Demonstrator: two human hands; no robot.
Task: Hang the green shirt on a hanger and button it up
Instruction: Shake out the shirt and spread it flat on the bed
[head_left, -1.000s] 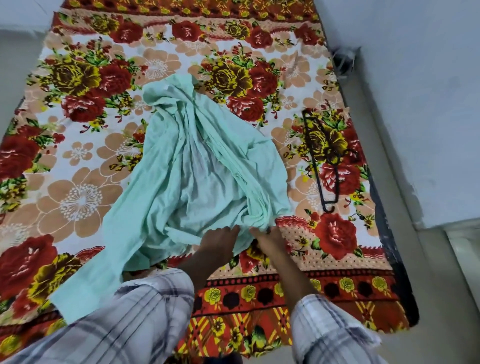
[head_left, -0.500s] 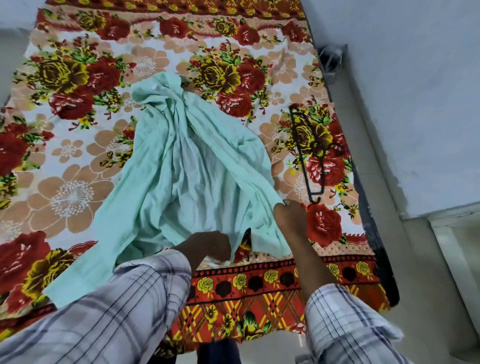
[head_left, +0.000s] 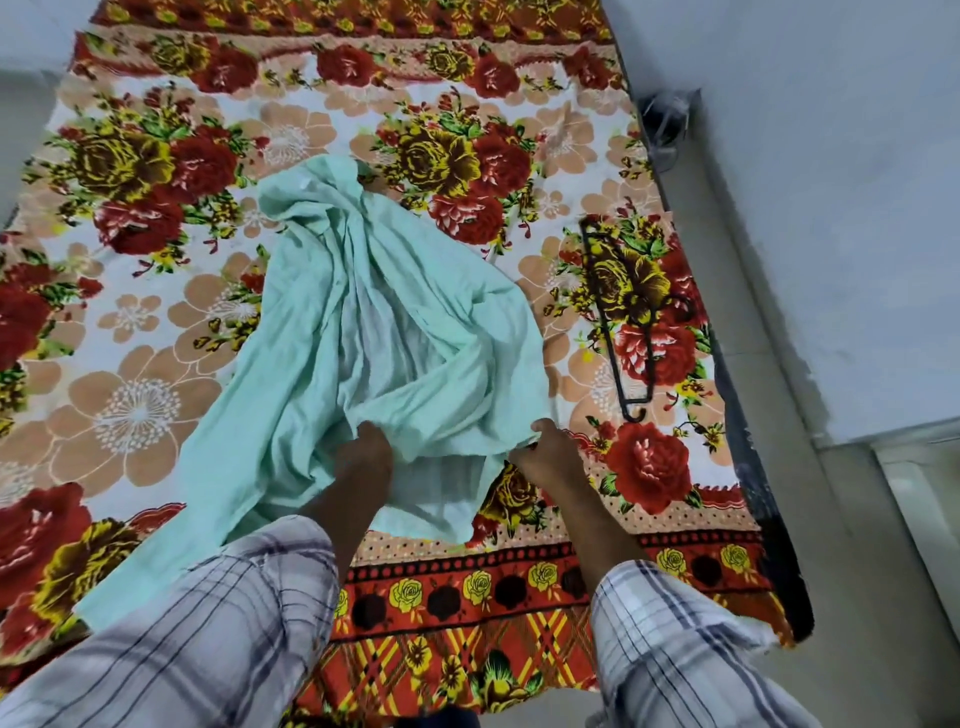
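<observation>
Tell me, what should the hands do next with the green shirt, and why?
Probably pull the near edge apart to spread it flat. Both the left hand and right hand pinch the green shirt, which lies bunched; the hanger lies untouched beside it.

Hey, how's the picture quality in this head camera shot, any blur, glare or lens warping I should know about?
Head view: soft, even light, no glare or hard shadows; wide-angle bending curves the bedsheet edges; green shirt folds read clearly; left hand and right hand slightly soft; black hanger partly lost against the busy print.
</observation>
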